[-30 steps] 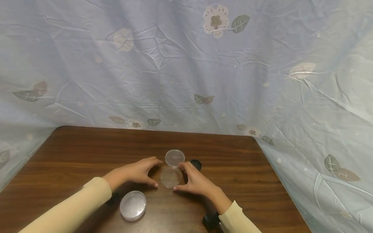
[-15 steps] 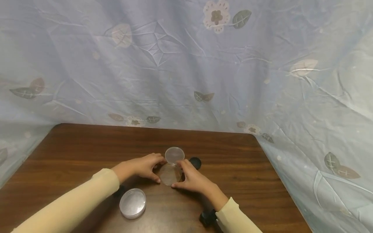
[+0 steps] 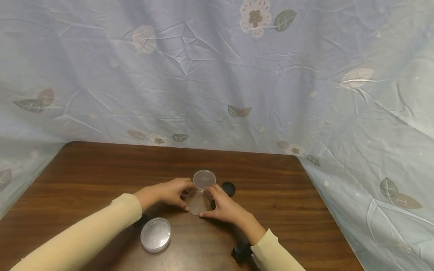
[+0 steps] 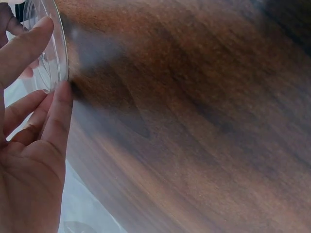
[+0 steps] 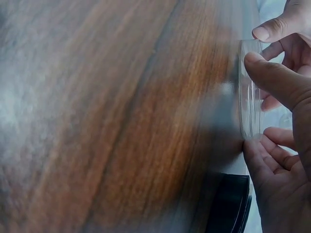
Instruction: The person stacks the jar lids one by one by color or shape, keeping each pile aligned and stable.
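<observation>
A clear round petri dish lies on the brown table between my hands. My left hand holds its left side, thumb on the near rim and fingers on the far rim. On the opposite side, my right hand grips the rim in the same way. Both wrist views show the dish edge-on, with thumb and fingertips against its layered clear edge. Just beyond it is another clear round dish or lid, partly close to my right fingertips.
Clear round dishes, seemingly stacked, stand on the table nearer me, below my left wrist. A small black round object sits right of the far clear disc. Patterned pale cloth hangs behind and beside the table.
My left hand has moved right, from beside the petri dish to its rim, and now holds it. My right hand stays on the dish's right side.
</observation>
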Tool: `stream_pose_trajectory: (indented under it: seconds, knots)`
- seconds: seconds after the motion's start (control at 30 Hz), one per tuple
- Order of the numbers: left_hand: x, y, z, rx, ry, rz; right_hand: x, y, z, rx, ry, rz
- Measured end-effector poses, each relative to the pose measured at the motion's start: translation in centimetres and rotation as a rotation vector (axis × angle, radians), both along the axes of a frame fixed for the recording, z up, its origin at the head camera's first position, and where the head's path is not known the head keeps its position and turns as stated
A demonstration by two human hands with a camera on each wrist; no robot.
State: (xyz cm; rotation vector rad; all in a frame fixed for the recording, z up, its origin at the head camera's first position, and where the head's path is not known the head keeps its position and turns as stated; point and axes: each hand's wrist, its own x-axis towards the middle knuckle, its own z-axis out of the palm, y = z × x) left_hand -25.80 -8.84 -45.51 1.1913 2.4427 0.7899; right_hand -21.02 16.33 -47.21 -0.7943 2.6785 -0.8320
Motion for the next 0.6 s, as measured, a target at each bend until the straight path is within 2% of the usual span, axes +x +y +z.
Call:
stream_pose_trajectory:
  seconds: [0.27,0.6]
  knots:
    - [-0.13,0.07,0.06,-0.008,-0.019,0.013,-0.05,-0.09,0.04,-0.005,-0.014,-0.001]
    - [-0.05,0.22,0.25,0.009,-0.03,-0.001,0.04,0.05,0.06,0.011,-0.008,-0.008]
